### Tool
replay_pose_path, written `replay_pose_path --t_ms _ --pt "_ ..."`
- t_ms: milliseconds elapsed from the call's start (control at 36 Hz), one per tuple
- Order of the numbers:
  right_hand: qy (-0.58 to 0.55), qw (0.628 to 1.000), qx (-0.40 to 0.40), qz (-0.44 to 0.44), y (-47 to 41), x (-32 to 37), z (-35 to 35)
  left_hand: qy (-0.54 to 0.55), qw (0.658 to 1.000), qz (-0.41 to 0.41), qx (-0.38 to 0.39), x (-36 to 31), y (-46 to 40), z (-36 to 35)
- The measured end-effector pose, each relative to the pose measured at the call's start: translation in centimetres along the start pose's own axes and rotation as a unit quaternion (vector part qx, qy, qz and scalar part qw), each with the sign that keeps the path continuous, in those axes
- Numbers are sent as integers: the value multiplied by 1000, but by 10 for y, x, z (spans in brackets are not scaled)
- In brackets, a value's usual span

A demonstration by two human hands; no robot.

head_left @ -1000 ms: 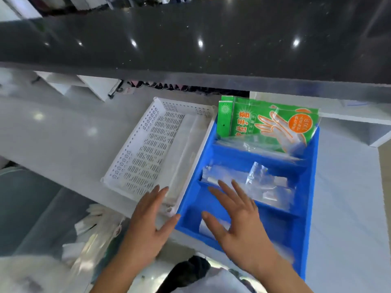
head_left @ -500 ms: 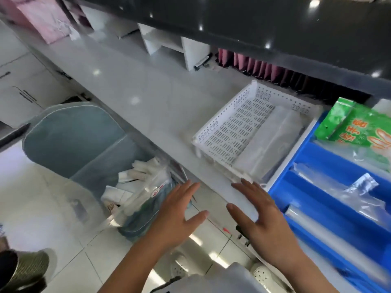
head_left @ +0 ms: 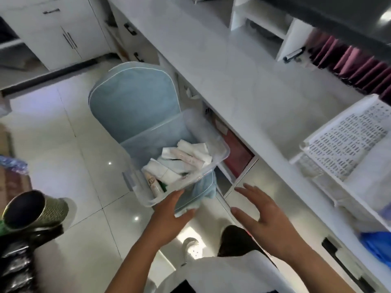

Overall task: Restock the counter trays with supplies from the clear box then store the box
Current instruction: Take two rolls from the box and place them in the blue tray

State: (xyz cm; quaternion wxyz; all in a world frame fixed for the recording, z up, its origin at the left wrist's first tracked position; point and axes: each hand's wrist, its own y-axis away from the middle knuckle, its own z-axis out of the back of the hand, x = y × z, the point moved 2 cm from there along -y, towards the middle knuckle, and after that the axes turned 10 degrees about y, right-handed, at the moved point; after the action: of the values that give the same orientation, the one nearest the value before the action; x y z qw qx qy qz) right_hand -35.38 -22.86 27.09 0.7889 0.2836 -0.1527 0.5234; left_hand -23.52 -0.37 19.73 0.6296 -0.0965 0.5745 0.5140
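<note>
The clear box [head_left: 148, 144] rests on a chair seat below the counter, holding several white and pale packets [head_left: 179, 163]. My left hand [head_left: 171, 216] is open at the box's near edge, fingertips right by its rim. My right hand [head_left: 262, 218] hovers open to the right of the box, over the floor, touching nothing. The white perforated tray [head_left: 338, 142] sits on the counter at the right. Only a corner of the blue tray [head_left: 378, 244] shows at the right edge.
A light blue covered chair [head_left: 131, 98] stands under the box. The white counter [head_left: 243, 85] runs diagonally, with white cubbies [head_left: 262, 24] and pink folders [head_left: 355, 64] behind. A metal mesh bin [head_left: 36, 208] stands lower left. White cabinets [head_left: 53, 30] are at the back.
My view has swung left and down from the trays to the box on the chair. Both hands left the trays and came down beside the box, still open.
</note>
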Motion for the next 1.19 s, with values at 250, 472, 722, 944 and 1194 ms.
replay_pose_path --t_ms 250,472,722,944,1194 --pt "-18 992 113 -53 -115 6 -47 -26 993 115 -32 47 -35 46" --pt "-19 978 206 -25 -268 32 -88 -9 971 226 -81 53 -79 99" --pt "85 943 300 -117 -403 2 -176 38 953 293 -68 89 -188 86" --pt "242 921 287 -101 -457 -33 -241 15 928 371 7 152 -247 44" --pt "334 899 270 -81 -497 -42 -314 -21 945 323 -34 193 -283 21"
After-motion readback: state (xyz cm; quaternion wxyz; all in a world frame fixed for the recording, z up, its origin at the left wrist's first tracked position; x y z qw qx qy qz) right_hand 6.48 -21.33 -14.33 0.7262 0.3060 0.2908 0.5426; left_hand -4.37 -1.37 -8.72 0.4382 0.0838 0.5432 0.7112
